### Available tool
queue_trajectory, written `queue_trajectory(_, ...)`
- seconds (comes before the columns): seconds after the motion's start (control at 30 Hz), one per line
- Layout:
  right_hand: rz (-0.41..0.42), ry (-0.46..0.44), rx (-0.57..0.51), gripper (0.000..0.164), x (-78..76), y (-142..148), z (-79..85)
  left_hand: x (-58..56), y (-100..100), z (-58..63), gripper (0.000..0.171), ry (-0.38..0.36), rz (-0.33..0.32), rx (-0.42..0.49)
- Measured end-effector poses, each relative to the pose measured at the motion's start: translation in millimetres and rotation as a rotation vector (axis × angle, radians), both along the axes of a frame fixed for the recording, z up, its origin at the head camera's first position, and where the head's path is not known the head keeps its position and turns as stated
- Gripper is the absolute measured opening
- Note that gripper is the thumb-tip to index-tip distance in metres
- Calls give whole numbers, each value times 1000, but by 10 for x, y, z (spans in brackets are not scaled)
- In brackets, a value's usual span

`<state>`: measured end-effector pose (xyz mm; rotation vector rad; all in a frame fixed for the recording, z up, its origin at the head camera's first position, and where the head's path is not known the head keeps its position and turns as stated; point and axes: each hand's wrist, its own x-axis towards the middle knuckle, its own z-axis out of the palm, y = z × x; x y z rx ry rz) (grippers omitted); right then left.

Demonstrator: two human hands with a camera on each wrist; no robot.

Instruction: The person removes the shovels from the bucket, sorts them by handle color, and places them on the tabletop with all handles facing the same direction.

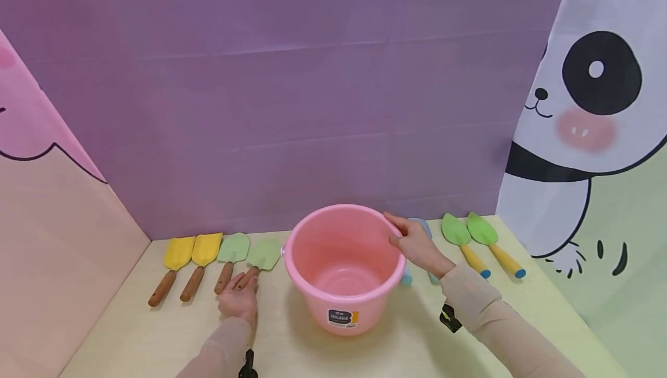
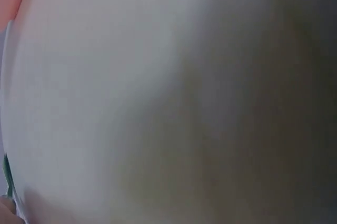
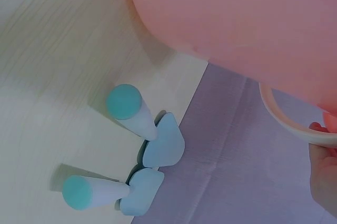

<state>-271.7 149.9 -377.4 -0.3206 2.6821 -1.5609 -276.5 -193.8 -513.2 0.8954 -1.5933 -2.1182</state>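
A pink plastic bucket (image 1: pixel 318 250) stands on the table in the middle of the head view, its opening tipped towards me. My right hand (image 1: pixel 421 246) grips its rim on the right side; in the right wrist view only part of that hand (image 3: pixel 322 179) shows, by the white bucket handle (image 3: pixel 284 121). To the bucket's left, my left hand (image 1: pixel 239 300) holds the wooden handle of a pale green toy shovel (image 1: pixel 264 253) between its fingers and thumb. Another pale green shovel (image 1: pixel 234 247) lies just left of it. The left wrist view is mostly blurred tabletop.
Two yellow shovels (image 1: pixel 179 252) with wooden handles lie at the far left. Right of the bucket are two light blue shovels (image 3: pixel 164 142), partly hidden in the head view. Two green trowels (image 1: pixel 456 230) with yellow handles lie further right. A purple backdrop (image 1: pixel 271 100) closes off the rear.
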Motion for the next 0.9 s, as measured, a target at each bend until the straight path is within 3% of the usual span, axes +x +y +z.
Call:
queue_trajectory(0.07,-2,-1,-4,55,2,2,9,-5,0,-24,43,-53,-46,-104)
queue_trajectory(0.1,2,0,-6,55,3,3,15,-6,0,-35,43,-111,-76,-222)
queue_trajectory(0.2,-4,-7,-19,56,5,8,35,4,13,-36,42,-161,-141,-386)
queue_trajectory(0.4,-2,-8,-7,55,10,30,18,84,67,-49,41,-175,-175,-534)
queue_trajectory(0.57,-2,1,-5,54,12,20,11,104,77,-82,41,-173,-178,-570)
queue_trajectory(0.9,5,21,5,54,-1,6,-11,37,67,-65,45,-204,-166,-483)
